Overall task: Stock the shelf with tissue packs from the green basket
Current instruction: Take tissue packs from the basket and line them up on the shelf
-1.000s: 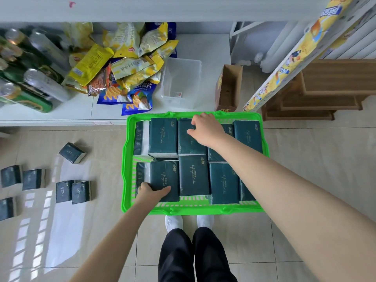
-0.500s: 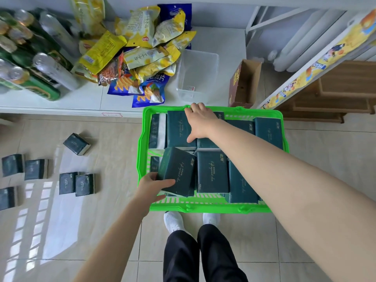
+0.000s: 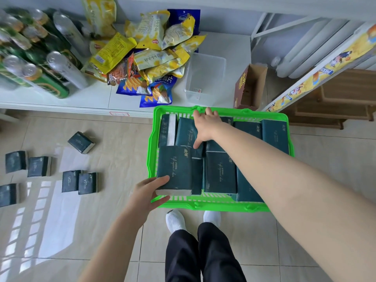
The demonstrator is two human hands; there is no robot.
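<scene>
Soft-wrapped tissue pack [image 3: 175,169], lower-centre of frame, prob. light & squashy: film wrap looked slick, paper block inside gives under pressure, so not fragile but easy to dent or let slide. Best hold, imo, is across a short end w/ thumb on top & fingers under, or a span across the width; pinching one corner would likely let it sag.

Left hand [image 3: 149,192] had just that hold: thumb lay on the top face, fingers curled under the near end, gripping the pack. The pack sat above the near-left corner of the green basket [image 3: 223,206], its white end facing the camera, its far end over the other packs.

Right hand [image 3: 205,127], upper-centre, was stretched over a far-row pack [image 3: 186,133]; fingertips were at the basket's far rim, thumb pointing down by that pack's near edge. Couldn't tell if it had closed on anything or just rested there, as the hand hid what was beneath.

Rest of the basket was packed w/ same dark-green packs in approx. two rows. The shelf [image 3: 234,47] ran across the top of frame, just beyond the basket, w/ bare white space right of the snack bags [image 3: 154,58] around a clear tub [image 3: 205,74]. Several loose packs [image 3: 81,142] lay on the floor at mid-left, well apart from both hands.
</scene>
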